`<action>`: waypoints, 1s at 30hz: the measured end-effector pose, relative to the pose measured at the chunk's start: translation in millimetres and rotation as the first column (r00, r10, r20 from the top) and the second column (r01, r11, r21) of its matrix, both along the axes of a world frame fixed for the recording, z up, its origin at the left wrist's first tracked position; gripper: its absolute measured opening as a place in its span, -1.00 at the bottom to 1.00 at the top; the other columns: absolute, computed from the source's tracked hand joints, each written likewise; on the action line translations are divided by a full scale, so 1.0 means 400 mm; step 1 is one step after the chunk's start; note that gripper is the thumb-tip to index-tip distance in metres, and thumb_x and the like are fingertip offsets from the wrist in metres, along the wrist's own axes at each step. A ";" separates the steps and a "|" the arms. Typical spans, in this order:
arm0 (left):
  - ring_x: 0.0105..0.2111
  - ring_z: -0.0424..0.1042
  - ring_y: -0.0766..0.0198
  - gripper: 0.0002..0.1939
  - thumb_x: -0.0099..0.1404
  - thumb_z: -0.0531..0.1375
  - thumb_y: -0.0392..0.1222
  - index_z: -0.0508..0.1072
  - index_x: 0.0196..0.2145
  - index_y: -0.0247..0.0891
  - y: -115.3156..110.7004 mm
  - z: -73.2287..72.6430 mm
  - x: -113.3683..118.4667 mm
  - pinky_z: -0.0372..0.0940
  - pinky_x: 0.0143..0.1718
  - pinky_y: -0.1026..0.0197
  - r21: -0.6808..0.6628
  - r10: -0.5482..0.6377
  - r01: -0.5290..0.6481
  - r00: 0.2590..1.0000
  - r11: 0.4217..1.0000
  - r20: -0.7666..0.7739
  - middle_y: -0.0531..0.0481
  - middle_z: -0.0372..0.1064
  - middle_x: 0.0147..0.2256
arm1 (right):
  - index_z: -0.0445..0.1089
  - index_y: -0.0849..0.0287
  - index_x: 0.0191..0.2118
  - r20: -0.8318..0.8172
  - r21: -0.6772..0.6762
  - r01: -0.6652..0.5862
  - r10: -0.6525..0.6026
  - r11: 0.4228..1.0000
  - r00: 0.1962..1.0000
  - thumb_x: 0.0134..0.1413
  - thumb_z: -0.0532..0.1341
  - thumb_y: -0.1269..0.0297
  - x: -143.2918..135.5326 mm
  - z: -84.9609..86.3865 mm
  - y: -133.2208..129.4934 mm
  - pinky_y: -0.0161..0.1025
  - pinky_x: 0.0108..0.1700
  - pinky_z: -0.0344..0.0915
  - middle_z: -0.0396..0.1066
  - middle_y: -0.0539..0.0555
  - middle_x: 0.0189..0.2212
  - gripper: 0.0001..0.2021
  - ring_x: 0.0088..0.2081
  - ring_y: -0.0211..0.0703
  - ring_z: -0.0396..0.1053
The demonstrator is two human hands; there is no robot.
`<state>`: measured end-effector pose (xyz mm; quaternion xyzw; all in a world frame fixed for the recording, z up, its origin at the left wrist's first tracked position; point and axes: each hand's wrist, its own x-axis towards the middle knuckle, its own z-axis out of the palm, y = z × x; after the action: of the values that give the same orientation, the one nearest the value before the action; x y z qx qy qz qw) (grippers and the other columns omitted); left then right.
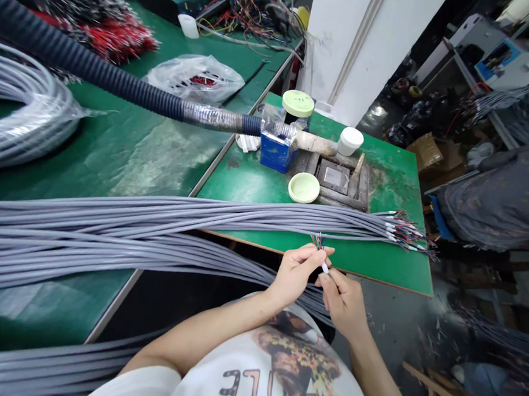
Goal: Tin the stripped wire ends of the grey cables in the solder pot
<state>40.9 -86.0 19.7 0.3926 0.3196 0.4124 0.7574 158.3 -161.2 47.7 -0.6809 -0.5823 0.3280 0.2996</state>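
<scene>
In my head camera's view, I take the square metal pot (336, 177) on the green bench as my landmark. The white-sleeved cable end (325, 268) is nearer me than the pot, held up at the bench's front edge, its thin coloured wires (318, 241) fanned towards the pot. My left hand (293, 270) pinches it near those wires; my right hand (342, 300) has its fingers closed on it just below the sleeve, though they hide exactly how.

If I pull or twist too hard between the two grips, I think the fine wires could bend or snap, or the sleeve could slip. The main grey cable bundle (245, 215) runs between the pot and my hands, with its bared ends (403, 234) to the pot's right; brushing over it could snag my splayed wires. The lower grey cables (223, 259), nearer me than that bundle, hang past the edge, and their weight might drag them down. Reaching carelessly could tip the shallow dish (304, 187) just left of the pot. I cannot tell whether the pot is hot; if so, it could scorch insulation.
</scene>
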 end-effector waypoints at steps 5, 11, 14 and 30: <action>-0.31 0.42 0.24 -0.71 0.21 0.24 -0.03 0.56 -0.49 -0.31 -0.002 0.006 0.006 0.26 -0.22 0.22 0.032 0.003 -0.001 0.999 0.999 -0.049 -0.11 0.50 -0.31 | 0.32 0.18 -0.42 -0.040 -0.010 0.020 -0.021 1.000 0.999 0.29 -0.01 0.14 0.005 -0.004 -0.013 -0.35 -0.51 0.07 0.17 -0.11 -0.75 -0.67 -0.66 -0.32 0.15; -0.28 0.42 0.23 -0.72 0.22 0.23 -0.05 0.56 -0.48 -0.32 -0.002 0.005 0.007 0.26 -0.18 0.22 0.059 0.012 -0.008 0.997 0.998 -0.071 -0.10 0.49 -0.32 | 0.32 0.19 -0.43 -0.048 -0.006 0.023 -0.023 1.000 0.999 0.29 -0.01 0.14 0.004 -0.001 -0.009 -0.35 -0.51 0.05 0.16 -0.12 -0.75 -0.66 -0.67 -0.35 0.12; -0.30 0.42 0.24 -0.72 0.22 0.23 -0.04 0.56 -0.48 -0.32 -0.003 0.002 0.008 0.26 -0.18 0.22 0.049 0.010 -0.007 0.998 0.999 -0.069 -0.09 0.49 -0.32 | 0.32 0.20 -0.43 -0.060 -0.011 0.023 -0.023 1.000 0.998 0.29 -0.01 0.13 0.005 -0.003 -0.007 -0.35 -0.51 0.05 0.16 -0.12 -0.74 -0.65 -0.67 -0.35 0.11; -0.31 0.43 0.21 -0.69 0.28 0.17 0.00 0.60 -0.27 -0.28 0.033 -0.008 -0.010 0.31 -0.21 0.17 0.119 0.105 -0.096 0.991 0.988 -0.077 -0.11 0.53 -0.35 | 0.35 0.18 -0.39 -0.252 -0.207 0.333 -0.379 0.920 0.890 0.22 0.02 -0.05 0.110 -0.070 -0.126 -0.37 -0.65 0.04 0.23 -0.08 -0.75 -0.60 -0.74 -0.31 0.12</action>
<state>37.0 -72.9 16.5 0.4358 0.3459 0.4512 0.6977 202.4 -211.4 19.6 -0.7430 -0.3698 0.4075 0.3811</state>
